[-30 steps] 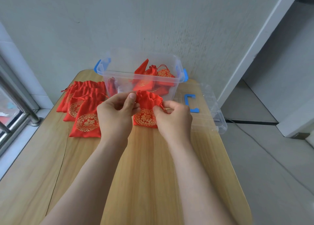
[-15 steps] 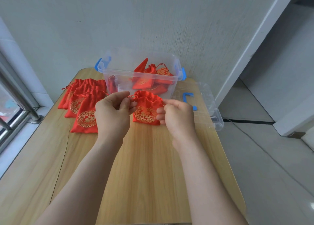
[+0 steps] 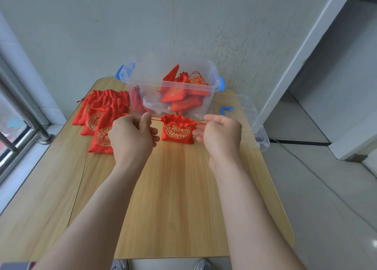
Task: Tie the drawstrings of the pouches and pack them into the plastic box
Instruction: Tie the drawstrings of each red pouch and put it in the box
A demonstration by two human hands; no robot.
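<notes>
Red pouch (image 3: 177,131) lies midway between my hands, drawstrings (image 3: 157,117) stretched sideways, left hand (image 3: 132,135) and right hand (image 3: 221,136) each pinching one end.

Plastic box (image 3: 155,98) (top open) and pouch pile (image 3: 100,116) block the table's (image 3: 173,198) far end.

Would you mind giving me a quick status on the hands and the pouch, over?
Left hand and right hand each pinch a drawstring, pulled taut. Pouch on table, mouth gathered. Plastic box open behind it, nothing between.
</notes>
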